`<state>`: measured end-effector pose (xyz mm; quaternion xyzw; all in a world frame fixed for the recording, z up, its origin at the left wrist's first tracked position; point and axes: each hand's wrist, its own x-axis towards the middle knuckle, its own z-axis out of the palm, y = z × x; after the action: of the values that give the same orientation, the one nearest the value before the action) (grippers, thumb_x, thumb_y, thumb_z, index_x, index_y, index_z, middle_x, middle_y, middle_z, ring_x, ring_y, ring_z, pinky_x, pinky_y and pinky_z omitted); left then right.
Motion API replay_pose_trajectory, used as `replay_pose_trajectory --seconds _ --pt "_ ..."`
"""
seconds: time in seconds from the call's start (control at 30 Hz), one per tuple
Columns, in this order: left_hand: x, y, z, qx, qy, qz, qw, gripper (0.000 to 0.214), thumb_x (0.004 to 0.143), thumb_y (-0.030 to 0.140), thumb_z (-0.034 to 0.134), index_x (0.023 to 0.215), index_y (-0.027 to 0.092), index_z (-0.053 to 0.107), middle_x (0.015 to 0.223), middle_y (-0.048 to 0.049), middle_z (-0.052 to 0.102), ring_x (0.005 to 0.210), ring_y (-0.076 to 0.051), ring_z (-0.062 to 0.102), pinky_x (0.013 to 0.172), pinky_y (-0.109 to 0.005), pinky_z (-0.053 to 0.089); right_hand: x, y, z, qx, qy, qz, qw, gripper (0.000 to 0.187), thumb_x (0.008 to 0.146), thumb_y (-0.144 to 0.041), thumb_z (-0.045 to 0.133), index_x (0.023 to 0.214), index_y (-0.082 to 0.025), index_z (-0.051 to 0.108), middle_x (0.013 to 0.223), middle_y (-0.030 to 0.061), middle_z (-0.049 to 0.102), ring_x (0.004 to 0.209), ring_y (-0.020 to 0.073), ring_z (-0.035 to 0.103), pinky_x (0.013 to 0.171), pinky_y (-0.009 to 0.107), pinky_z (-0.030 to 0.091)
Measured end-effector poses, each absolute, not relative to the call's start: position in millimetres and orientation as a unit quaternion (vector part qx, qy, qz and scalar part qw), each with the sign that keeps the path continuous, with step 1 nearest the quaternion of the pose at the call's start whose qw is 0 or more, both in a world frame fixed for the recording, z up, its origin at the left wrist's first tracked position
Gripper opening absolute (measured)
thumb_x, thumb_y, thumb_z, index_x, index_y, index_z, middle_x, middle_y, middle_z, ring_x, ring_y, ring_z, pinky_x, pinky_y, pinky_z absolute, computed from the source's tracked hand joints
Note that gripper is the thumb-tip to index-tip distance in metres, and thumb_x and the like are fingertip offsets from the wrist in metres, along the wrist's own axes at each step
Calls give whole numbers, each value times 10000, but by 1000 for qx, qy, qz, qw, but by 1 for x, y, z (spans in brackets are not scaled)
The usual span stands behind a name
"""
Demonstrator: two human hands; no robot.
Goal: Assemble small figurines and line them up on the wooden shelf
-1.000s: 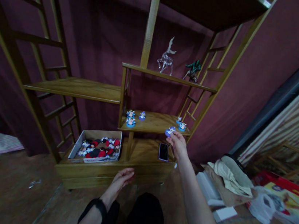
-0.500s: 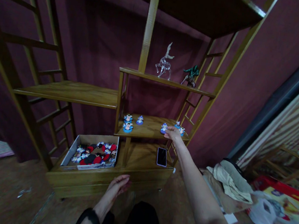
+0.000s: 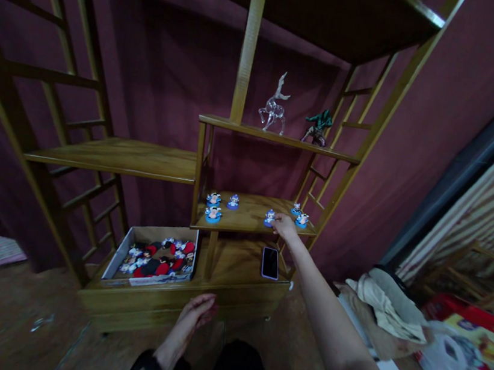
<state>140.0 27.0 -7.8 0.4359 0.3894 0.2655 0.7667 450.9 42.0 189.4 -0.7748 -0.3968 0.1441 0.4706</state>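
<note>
Fingers [image 3: 277, 220] of the right hand [image 3: 285, 228] reach out to the front edge of the middle shelf [image 3: 248, 210] and meet a small blue-based figurine [image 3: 269, 216]. It stands upright on the wood at about ten o'clock from the fingertips and touches them. Whether the fingers pinch it or only rest against its side is too small to tell; they look drawn close together rather than spread.

The left hand [image 3: 193, 317] hangs low in front of the cabinet's base, at about seven o'clock from the right hand and well apart from it. Its fingers are loosely curled and it holds nothing.

Judging by how things lie, the setting-out is partly done. Six figurines stand on the middle shelf. Three make a cluster [image 3: 219, 204] at the left end, at about nine o'clock from the right hand. Two make a pair [image 3: 299, 215] at the right end, at about one o'clock and just beside the wrist. The sixth is the one at the fingertips, which stands between the two groups, nearer the right one. A good many more lie heaped in the open cardboard box [image 3: 126, 248] on the bottom board, at about eight o'clock from the right hand, so most of the pile looks left to go.

A dark phone [image 3: 270, 263] lies flat on the bottom board, at six o'clock below the right hand.
</note>
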Motion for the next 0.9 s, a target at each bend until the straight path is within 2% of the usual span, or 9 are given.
replay_pose_trajectory --seconds 0.1,0.2,0.53,0.9 --pt "140 26 -4 439 389 265 765 470 600 455 702 980 185 637 865 -81 696 781 -186 650 685 -268 450 452 42 190 -814 -431 62 384 132 643 -245 642 754 -176 631 669 3 634 644 140 602 581 216 437" --pt "140 24 -2 436 393 270 763 474 590 447 708 973 177 634 862 -85 694 766 -190 651 682 -275 450 452 43 190 -821 -447 25 354 159 646 -294 637 750 -175 643 708 24 650 678 159 600 590 229 415" --pt "145 25 -11 414 416 289 756 489 571 458 708 960 173 628 838 -90 695 747 -190 648 652 -270 443 432 79 192 -750 -523 36 404 159 632 -303 654 721 -172 656 686 4 653 653 142 584 585 216 396" --pt "138 29 -9 415 385 274 778 461 573 453 720 918 157 647 841 -100 693 752 -190 648 664 -276 445 393 105 197 -731 -560 100 376 137 629 -267 647 709 -156 656 664 -4 639 608 117 550 548 196 360"
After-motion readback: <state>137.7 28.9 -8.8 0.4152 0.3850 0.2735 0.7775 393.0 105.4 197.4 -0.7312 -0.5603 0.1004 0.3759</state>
